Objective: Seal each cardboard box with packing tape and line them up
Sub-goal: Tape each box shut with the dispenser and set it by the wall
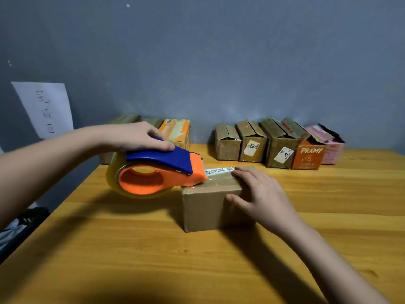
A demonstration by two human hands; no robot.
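Cardboard box sits mid-table on the wooden table, well apart from the boxes lined up along the wall. The dispenser's orange nose is right on the box's top left edge, with clear tape already shiny across the top.

What could go wrong from here, imo: the box is small and light-looking, so if the dispenser gets dragged hard off the edge, the whole box could slide or tip toward the left. The other risk is the tape wrinkling or drifting off the seam if the dispenser tilts, since the big tape roll hangs off to the side with nothing under it. Cutting badly could also leave a loose flap of tape stuck to itself.

Grip-wise: the left hand is wrapped over the blue handle of the tape dispenser, fingers curled down the far side, so a proper hold. The right hand lies mostly flat, fingers straight on the box top and thumb against the front face, steadying rather than grabbing.

The row of boxes at the back right mostly has flaps visibly up, so I'd guess plenty of sealing is left.
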